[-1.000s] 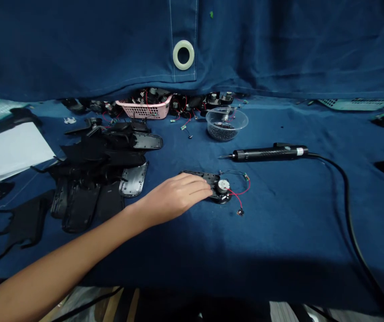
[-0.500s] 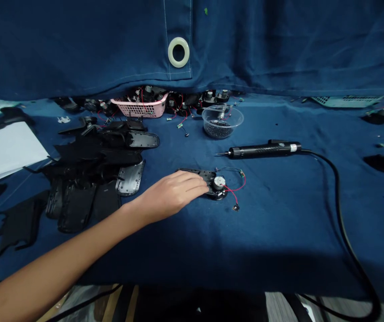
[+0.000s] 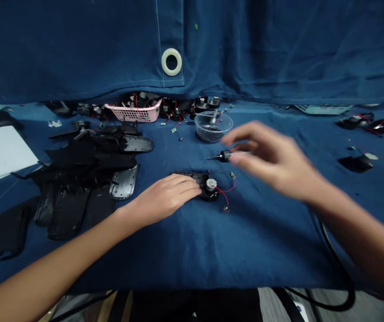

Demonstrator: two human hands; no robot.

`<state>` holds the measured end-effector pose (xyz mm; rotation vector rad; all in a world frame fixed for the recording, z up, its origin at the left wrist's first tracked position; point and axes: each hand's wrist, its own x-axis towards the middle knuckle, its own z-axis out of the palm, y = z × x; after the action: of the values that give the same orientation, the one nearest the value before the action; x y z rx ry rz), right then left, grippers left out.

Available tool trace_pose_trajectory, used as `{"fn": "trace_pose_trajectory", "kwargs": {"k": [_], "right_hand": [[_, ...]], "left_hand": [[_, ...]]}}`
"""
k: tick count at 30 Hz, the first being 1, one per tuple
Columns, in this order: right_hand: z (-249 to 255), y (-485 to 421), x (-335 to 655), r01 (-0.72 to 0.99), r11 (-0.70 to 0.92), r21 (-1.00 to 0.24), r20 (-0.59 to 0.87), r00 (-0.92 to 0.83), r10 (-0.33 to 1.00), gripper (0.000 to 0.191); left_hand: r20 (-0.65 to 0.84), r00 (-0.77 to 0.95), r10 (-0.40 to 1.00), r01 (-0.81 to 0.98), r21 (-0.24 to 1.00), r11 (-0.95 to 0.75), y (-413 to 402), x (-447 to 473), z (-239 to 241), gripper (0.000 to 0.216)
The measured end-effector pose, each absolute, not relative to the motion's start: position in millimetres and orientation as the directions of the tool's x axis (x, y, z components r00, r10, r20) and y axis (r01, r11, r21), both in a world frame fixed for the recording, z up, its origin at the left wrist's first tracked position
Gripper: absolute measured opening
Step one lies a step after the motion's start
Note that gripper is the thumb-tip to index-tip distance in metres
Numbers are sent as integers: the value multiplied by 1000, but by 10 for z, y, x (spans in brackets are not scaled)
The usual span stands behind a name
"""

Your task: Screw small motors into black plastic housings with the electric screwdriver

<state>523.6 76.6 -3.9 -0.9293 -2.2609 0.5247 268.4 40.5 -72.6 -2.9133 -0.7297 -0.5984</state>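
Note:
My left hand (image 3: 166,199) lies flat, fingers stretched out, on a black plastic shell (image 3: 195,180) at the middle of the blue cloth. A small round motor (image 3: 211,184) with red and black wires sits at the shell's right end. My right hand (image 3: 272,156) hovers, motion-blurred, with fingers apart over the black electric screwdriver (image 3: 225,155), whose tip pokes out to the left. Nothing shows in that hand. Behind them stands a clear plastic bowl (image 3: 213,126) of small dark screws.
A heap of black plastic shells (image 3: 87,174) lies at the left, with white paper (image 3: 0,154) beyond. A pink basket (image 3: 134,112) and wired parts line the back under a hanging blue cloth (image 3: 192,44). The screwdriver's cable (image 3: 335,286) loops off the front edge at right.
My right hand has come into view from the right and now hovers over the screwdriver. My left hand stays on the black shell. The view has shifted slightly.

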Motion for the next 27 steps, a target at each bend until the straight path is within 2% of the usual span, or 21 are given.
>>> {"fn": "trace_pose_trajectory", "kwargs": {"k": [4, 7, 12, 17, 23, 27], "right_hand": [[-445, 788, 5211, 491, 729, -477, 256, -716, 650, 51], [-657, 797, 5196, 514, 689, -510, 193, -713, 675, 63], [-672, 787, 5160, 487, 692, -533, 187, -729, 658, 52], [-645, 764, 5138, 501, 677, -539, 170, -723, 670, 54], [-660, 758, 5141, 495, 665, -559, 164, -720, 674, 53], [-686, 748, 5145, 494, 648, -580, 156, -713, 684, 53]], "left_hand": [[381, 809, 448, 479, 14, -878, 405, 2680, -744, 30], [381, 809, 447, 476, 22, -879, 404, 2680, -750, 29], [386, 807, 447, 475, 24, -879, 414, 2685, -742, 29], [378, 812, 444, 474, 15, -880, 419, 2691, -756, 28], [394, 805, 443, 504, -60, -862, 389, 2716, -765, 29], [353, 811, 466, 518, -64, -853, 425, 2654, -791, 30]]}}
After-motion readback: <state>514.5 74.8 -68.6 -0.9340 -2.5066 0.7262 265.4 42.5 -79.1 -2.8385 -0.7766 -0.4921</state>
